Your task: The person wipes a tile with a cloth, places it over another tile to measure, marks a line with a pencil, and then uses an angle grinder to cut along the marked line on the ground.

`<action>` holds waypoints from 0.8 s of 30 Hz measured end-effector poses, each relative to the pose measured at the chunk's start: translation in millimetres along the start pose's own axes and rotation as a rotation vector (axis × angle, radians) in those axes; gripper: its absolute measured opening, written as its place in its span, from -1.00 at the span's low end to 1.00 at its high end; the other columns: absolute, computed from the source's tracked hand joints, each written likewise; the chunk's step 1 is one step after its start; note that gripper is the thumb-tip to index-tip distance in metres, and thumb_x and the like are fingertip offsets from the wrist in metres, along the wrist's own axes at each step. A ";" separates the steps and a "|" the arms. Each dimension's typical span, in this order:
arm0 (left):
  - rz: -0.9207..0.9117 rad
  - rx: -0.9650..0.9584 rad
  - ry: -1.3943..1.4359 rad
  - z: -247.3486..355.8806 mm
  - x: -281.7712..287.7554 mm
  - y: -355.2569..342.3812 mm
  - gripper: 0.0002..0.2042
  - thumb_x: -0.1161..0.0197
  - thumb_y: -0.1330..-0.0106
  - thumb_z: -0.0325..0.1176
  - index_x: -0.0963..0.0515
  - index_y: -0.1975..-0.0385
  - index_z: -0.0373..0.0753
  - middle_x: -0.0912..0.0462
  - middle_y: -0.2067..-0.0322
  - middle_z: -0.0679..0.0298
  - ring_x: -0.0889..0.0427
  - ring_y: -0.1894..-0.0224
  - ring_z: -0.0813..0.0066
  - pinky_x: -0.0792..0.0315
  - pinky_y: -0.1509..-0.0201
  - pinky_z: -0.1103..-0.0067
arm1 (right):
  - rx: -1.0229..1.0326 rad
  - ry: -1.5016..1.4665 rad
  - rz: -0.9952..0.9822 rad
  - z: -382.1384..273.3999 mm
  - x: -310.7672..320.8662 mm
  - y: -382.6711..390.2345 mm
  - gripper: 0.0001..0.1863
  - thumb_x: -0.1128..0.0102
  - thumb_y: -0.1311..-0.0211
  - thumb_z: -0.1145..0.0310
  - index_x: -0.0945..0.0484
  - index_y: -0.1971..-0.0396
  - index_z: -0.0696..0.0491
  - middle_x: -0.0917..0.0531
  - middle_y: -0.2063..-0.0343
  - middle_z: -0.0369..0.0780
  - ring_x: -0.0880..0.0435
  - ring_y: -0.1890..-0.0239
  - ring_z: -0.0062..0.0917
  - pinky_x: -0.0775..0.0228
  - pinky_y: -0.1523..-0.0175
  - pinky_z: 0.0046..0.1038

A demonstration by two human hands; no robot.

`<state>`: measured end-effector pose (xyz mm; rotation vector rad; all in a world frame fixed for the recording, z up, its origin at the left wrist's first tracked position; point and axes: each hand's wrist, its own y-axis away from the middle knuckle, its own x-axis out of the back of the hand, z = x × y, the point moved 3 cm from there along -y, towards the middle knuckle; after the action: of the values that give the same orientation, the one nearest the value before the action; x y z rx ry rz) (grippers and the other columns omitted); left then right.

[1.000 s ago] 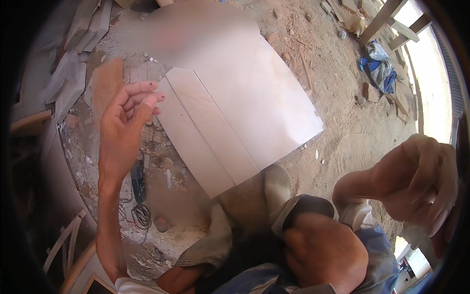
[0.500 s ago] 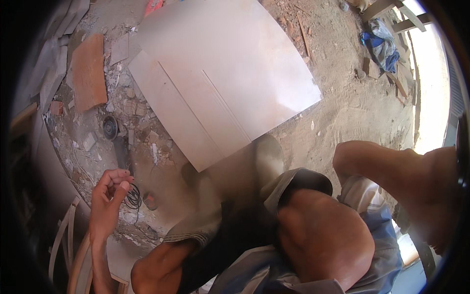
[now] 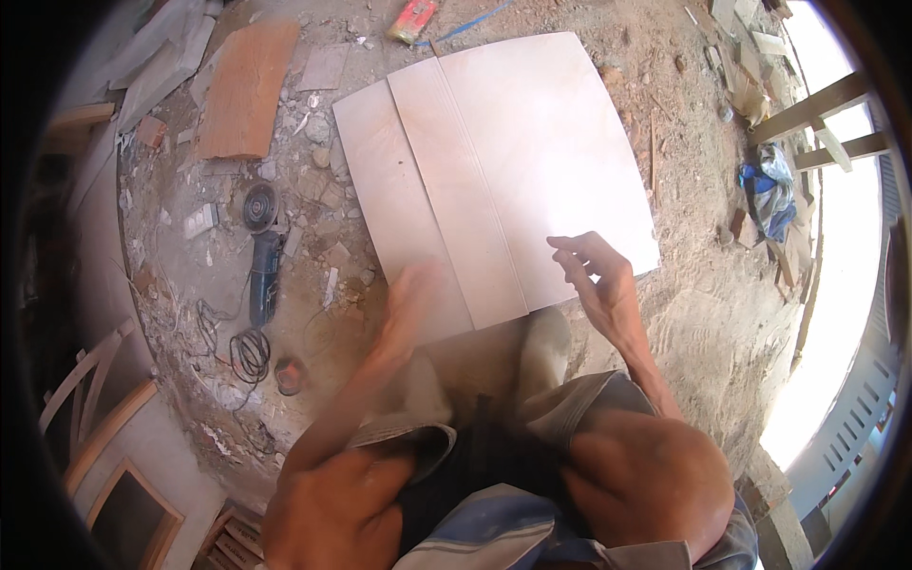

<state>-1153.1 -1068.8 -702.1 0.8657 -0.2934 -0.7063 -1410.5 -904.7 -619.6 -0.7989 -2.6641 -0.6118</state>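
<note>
Pale panel (image 3: 556, 142): extends ahead of right hand (image 3: 604, 281), loosely curled, unclenched, and of left hand (image 3: 413, 296), blurred, its grip impossible to tell.

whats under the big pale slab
Bare dirt ground and rubble show around the edges of the pale slab. Whatever lies directly beneath is covered and can't be seen.

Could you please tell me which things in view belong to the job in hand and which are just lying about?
Apparently in the job:
pale panel, with the blurred left hand at its near left part and the right hand over it

Apparently lying about:
angle grinder, untouched, so its role is uncertain
brown board
red object
blue and grey cloth
</note>
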 end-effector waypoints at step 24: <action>0.221 -0.913 -0.808 217.8 60.7 -222.2 -0.61 -0.04 -0.69 -0.21 -0.57 -0.29 -0.33 -0.66 -0.29 -0.02 -0.57 -0.39 -0.05 -0.43 -0.48 0.24 | 0.747 0.645 -0.531 77.8 -112.4 33.7 -0.66 -0.40 -0.27 0.23 -0.71 -0.03 -0.11 -0.51 -0.40 -0.24 -0.39 -0.49 -0.27 -0.21 -0.53 0.05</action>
<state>-1317.4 -1337.1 -741.0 -0.3509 -0.6975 -0.8445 -1312.7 -893.0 -720.2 0.2835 -2.1841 0.0646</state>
